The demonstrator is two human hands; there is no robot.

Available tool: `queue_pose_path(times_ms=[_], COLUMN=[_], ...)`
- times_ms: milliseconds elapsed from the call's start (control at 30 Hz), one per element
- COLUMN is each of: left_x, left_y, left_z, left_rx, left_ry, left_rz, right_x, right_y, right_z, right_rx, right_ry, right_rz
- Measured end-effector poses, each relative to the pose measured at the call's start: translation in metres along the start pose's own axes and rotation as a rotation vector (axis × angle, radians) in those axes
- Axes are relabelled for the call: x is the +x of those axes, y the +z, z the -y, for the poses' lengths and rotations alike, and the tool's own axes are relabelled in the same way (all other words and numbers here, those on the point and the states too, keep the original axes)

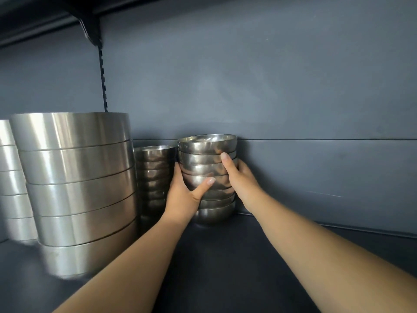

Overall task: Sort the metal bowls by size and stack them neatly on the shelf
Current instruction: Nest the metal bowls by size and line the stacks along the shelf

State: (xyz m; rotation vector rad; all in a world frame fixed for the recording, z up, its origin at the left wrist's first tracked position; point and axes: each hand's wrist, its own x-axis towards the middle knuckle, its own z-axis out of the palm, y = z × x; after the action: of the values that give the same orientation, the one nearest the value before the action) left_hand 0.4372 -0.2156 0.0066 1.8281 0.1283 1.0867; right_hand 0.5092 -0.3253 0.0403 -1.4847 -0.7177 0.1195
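- My 2 bare hands reach forward onto a dark shelf (225,256) and hold a stack of small metal bowls (208,177), which I use as the landmark here.
- That small stack stands upright on the shelf, right up against the dark back wall (270,86). I count roughly 8 bowls nested in it, the top one open upward.
- My left hand (184,195) grips the left side of the stack, thumb curled across its front near the middle; the fingers go round behind, out of sight.
- My right hand (239,177) grips the right side, thumb pressed on the front a little higher, fingers wrapped round the far side.
- Just left of the stack, close beside it, stands a second stack of small bowls (154,177), slightly lower.
- Further left, and nearer to me, rises a tall stack of large metal bowls (79,188), 6 high.
- Left again, at the picture's edge, another stack of bowls (13,184) is partly cut off.
- Above and left of the stack, a slotted bracket rail (103,75) runs up the wall.
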Motion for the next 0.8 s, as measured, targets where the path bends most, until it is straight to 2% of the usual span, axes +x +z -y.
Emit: queue_pose_path(times_ms=[133,267,467,600,700,800], left_x=[0.001,-0.006,-0.038,-0.070,-0.093,-0.114], left_y=[-0.003,-0.006,-0.018,-0.046,-0.085,-0.135], left_z=[-0.002,-0.013,-0.035,-0.051,-0.058,-0.058], left_rx=[0.060,0.140,0.222,0.261,0.289,0.447], left_ry=[-0.031,-0.178,-0.241,-0.151,-0.083,0.085], left_rz=[0.020,0.019,0.151,0.327,0.376,0.408], right_x=[0.002,-0.001,-0.028,-0.059,-0.086,-0.114], right_y=[0.001,-0.004,-0.010,-0.004,0.008,0.025], right_z=[-0.002,0.004,0.021,0.043,0.054,0.056], right_rx=[-0.012,-0.062,-0.061,-0.160,-0.264,-0.330], right_ry=[-0.010,0.002,-0.042,-0.066,-0.098,-0.088], right_rz=[0.010,0.027,0.033,-0.057,-0.158,-0.192])
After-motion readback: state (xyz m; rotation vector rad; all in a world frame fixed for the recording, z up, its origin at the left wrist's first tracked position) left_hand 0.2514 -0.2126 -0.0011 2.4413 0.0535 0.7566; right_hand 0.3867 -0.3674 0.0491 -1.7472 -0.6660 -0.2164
